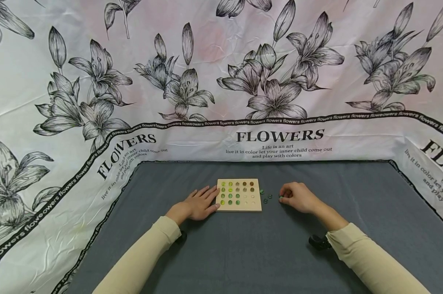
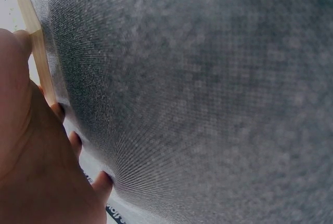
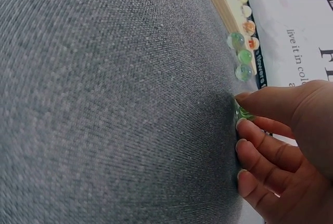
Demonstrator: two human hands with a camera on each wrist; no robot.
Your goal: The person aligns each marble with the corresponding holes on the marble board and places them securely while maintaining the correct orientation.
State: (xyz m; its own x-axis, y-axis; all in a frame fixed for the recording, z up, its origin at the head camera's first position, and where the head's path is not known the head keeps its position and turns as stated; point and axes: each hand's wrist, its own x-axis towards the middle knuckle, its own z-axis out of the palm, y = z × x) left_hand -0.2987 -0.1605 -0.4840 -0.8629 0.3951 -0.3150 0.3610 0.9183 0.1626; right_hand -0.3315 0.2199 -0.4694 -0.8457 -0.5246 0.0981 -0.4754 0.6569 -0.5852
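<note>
Right hand [image 1: 297,197] pinches a small green glass marble [image 3: 243,113] on the grey cloth, right of the square wooden peg board [image 1: 239,194]; loose marbles [image 1: 265,196] lie between. Left hand [image 1: 198,203] rests flat, fingers straight, against board's left edge.

Soft, even light with faint shadows; head view bows at edges, wrist views blur close up.

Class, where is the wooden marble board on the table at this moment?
In the head view the wooden board lies mid-table on the grey cloth, the left hand flat against its left edge and loose marbles just right of it.
</note>
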